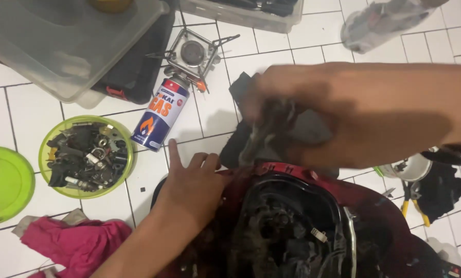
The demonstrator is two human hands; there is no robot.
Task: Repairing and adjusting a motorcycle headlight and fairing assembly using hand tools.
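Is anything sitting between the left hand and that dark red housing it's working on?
Nothing visible does: the left hand already rests on the rim of the dark red housing. The right hand is blurred above it, gripping a dark rag.

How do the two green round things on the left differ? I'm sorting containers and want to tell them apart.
The green bowl is see-through and deep, heaped with dark metal parts; the green lid is opaque, shallow and holds nothing. The bowl lies whole in view beside the gas canister, while the lid is cut off by the picture's left edge. Both are round, lime green and rest on the white tiled floor.
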